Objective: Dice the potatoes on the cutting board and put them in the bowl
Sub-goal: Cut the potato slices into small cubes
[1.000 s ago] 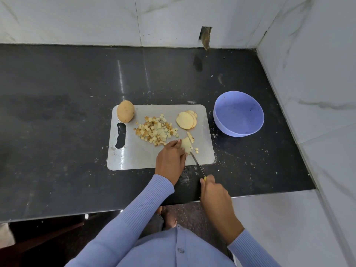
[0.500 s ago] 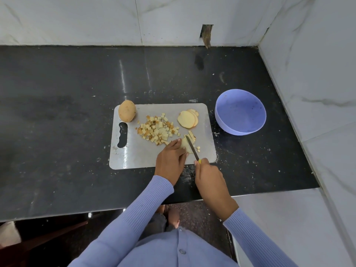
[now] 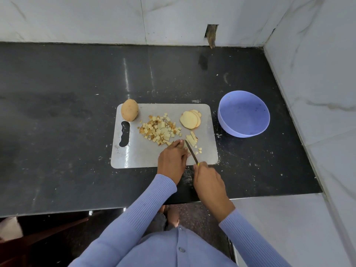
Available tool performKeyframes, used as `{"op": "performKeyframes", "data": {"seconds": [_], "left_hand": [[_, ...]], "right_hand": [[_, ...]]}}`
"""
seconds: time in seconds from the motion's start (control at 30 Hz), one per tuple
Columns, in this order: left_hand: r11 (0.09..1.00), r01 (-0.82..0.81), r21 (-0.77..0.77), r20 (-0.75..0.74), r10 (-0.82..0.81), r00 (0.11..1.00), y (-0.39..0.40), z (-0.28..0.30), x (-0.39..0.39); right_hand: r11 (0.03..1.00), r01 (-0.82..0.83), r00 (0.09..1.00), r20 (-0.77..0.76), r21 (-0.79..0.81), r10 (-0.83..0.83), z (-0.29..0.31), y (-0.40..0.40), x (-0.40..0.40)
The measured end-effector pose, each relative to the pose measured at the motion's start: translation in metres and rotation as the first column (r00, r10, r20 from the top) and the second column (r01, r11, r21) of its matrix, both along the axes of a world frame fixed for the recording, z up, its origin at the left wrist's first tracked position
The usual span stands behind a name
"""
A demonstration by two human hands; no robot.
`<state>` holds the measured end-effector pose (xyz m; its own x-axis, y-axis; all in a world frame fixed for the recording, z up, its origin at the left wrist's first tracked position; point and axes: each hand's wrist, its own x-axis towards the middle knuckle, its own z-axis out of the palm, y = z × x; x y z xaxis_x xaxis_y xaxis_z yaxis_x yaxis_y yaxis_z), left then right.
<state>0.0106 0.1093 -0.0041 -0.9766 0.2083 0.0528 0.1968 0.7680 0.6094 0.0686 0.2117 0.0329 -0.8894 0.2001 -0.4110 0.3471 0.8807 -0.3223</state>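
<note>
Two hands work: right hand [image 3: 209, 180] gripping the knife [image 3: 191, 151] has advanced to twelve o'clock, left hand [image 3: 173, 158] pinning potato strips [image 3: 191, 140]; dicing continues, bowl [image 3: 243, 113] unfilled.

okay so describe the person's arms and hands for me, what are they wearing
Both arms wear long lavender-blue sleeves of finely ribbed knit, the left sleeve and the right sleeve, each ending in a snug cuff at the wrist. The left hand and right hand are bare: no gloves, rings, watch or bracelet show. A matching buttoned front shows below.

One whole potato [image 3: 129, 110], one cutting board [image 3: 142, 157], one bowl [image 3: 243, 113], one knife [image 3: 191, 151] — two hands, left hand [image 3: 172, 159] and right hand [image 3: 209, 180].
</note>
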Motion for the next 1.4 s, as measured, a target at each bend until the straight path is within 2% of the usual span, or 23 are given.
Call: {"op": "performKeyframes", "data": {"seconds": [0.27, 0.47, 0.53, 0.63, 0.73, 0.97, 1.17, 1.4], "left_hand": [[0.999, -0.006, -0.037, -0.004, 0.005, 1.000, 0.001, 0.001, 0.000], [0.999, 0.033, -0.044, -0.047, -0.035, 0.998, -0.001, 0.000, 0.003], [0.998, 0.040, -0.046, -0.121, -0.046, 0.992, -0.005, -0.004, 0.004], [0.996, -0.047, -0.076, -0.249, 0.026, 0.968, -0.010, 0.000, 0.008], [0.990, -0.117, -0.074, -0.315, 0.088, 0.945, -0.011, 0.005, 0.011], [0.980, -0.199, -0.025, -0.211, 0.190, 0.959, -0.011, 0.002, 0.009], [0.976, -0.213, -0.047, -0.160, 0.204, 0.966, -0.011, 0.002, 0.003], [0.973, -0.220, -0.062, -0.173, 0.207, 0.963, -0.009, -0.001, 0.002]], "right_hand": [[0.996, -0.012, 0.999, 0.033, 0.091, 0.009, -0.005, 0.012, 0.049], [0.999, 0.031, 0.999, -0.022, 0.020, -0.030, -0.001, 0.020, 0.042], [0.999, 0.027, 0.998, -0.056, -0.019, -0.028, 0.003, 0.019, 0.039], [0.999, 0.017, 0.996, -0.089, -0.036, -0.020, 0.006, 0.013, 0.028], [0.998, 0.008, 0.997, -0.082, -0.059, -0.013, 0.004, 0.007, 0.014], [0.998, -0.024, 0.998, -0.065, -0.058, 0.020, 0.003, -0.004, 0.000], [1.000, -0.013, 0.999, -0.035, -0.016, 0.012, -0.002, -0.009, -0.004], [0.998, -0.023, 0.999, 0.040, 0.052, 0.021, -0.005, 0.000, 0.028]]}}
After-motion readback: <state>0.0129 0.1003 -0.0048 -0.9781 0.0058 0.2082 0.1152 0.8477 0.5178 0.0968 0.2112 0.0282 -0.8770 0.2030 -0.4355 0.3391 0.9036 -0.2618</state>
